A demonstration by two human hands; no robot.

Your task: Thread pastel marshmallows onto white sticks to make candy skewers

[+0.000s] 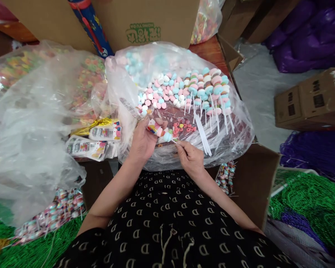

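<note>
My left hand is closed around a small printed candy bag with a candy skewer partly in it. Pink and pale blue sweets show at the bag's mouth. The skewer's thin white stick is pinched in the fingertips of my right hand. Behind my hands, a large clear plastic bag holds a heap of pink, white and blue candies. Finished-looking candy skewers lie piled to the right, above loose white sticks. Small red candy rings lie just beyond the skewer.
Flat printed bags and gold twist ties lie left. Another plastic bag holds coloured rings. An open cardboard box stands right, below the table edge, near wrapped skewers. A large carton stands at the back.
</note>
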